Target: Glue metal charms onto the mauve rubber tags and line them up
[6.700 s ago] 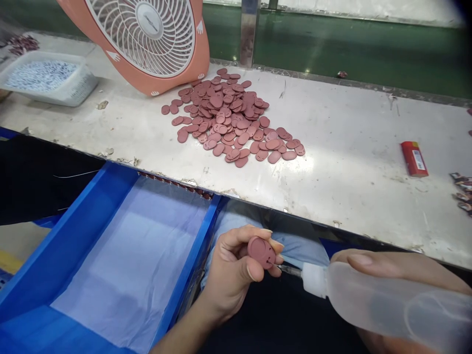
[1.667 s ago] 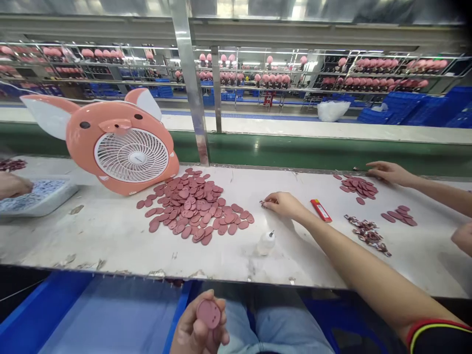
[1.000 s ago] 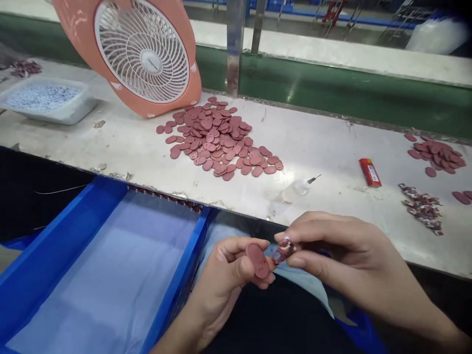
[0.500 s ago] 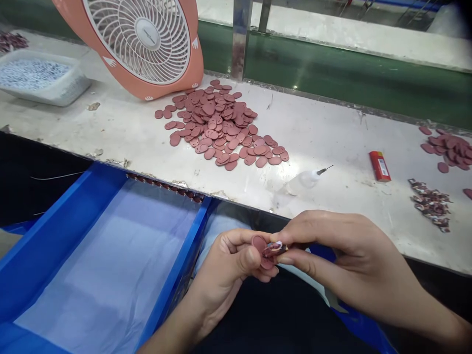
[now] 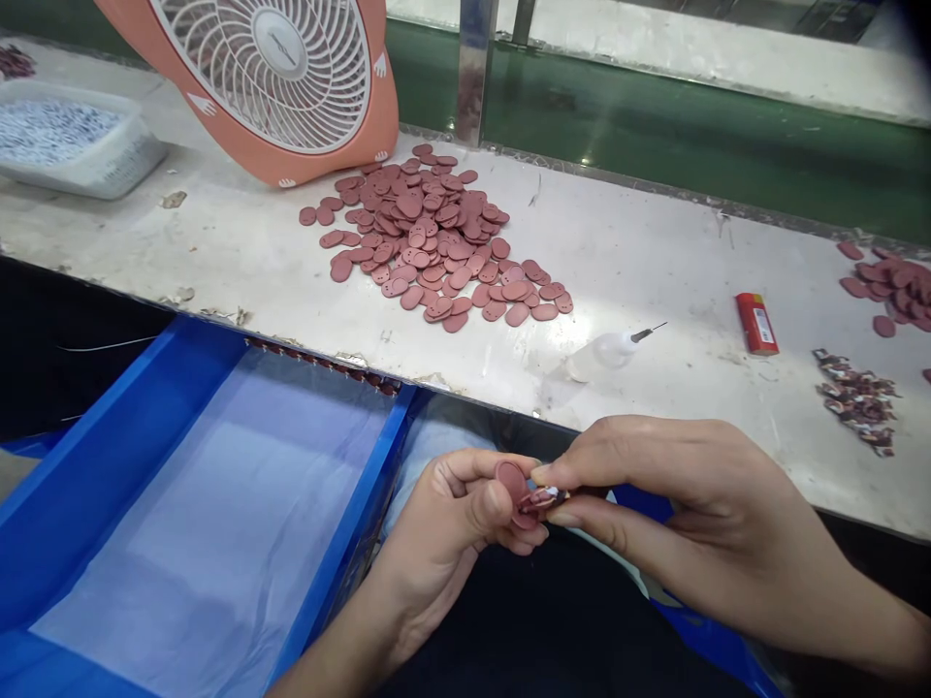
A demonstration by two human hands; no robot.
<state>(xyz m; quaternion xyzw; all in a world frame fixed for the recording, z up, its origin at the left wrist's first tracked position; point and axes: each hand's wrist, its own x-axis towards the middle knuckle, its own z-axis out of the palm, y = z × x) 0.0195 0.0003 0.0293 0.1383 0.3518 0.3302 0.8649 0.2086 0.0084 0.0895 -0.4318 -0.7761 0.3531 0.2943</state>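
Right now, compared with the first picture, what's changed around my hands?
Your right hand has let go of the bottle, which is now on the table, and taken hold of a small figure, brought against the disc. Your left hand still holds a disc. The fan and disc pile look unmoved.

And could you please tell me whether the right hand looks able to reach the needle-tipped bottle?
Probably yes: nothing visible stands between the right hand and the needle-tipped bottle on the worktable, though that hand is occupied, pinching a small brown-and-white part.
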